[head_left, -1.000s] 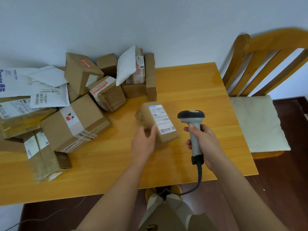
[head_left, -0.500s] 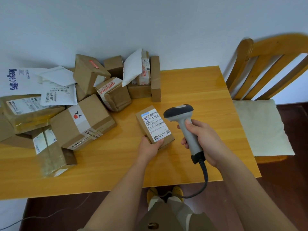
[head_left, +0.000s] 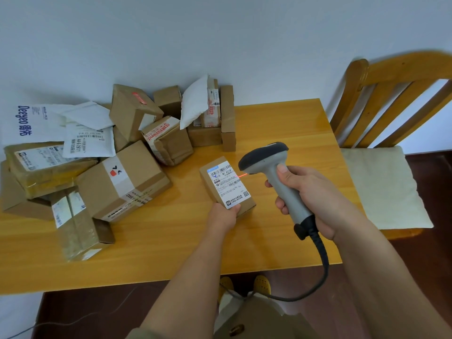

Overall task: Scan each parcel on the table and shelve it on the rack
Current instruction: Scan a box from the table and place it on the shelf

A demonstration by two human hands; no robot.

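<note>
One wooden table, wall behind it, one wooden chair at the right with one pale cushion on its seat. Parcel pile on the table's far-left part: I count about ten brown cardboard boxes and four white mailer bags, some overlapping, so the count is rough. The biggest free-standing one is the box with a red-and-black mark on its tape.

One small parcel sits apart from the pile, near the table's middle, label up, resting on the wood. My left hand grips its near end, thumb curled onto the label's lower edge, the other fingers hidden underneath.

One grey handheld scanner in my right hand: fingers wrapped round the handle, thumb pressed along its upper side. Its dark head points at the parcel's label, just beside its right edge, not touching. One red scan line falls across the label's right side. One black cable hangs from the handle down past the table edge.
</note>
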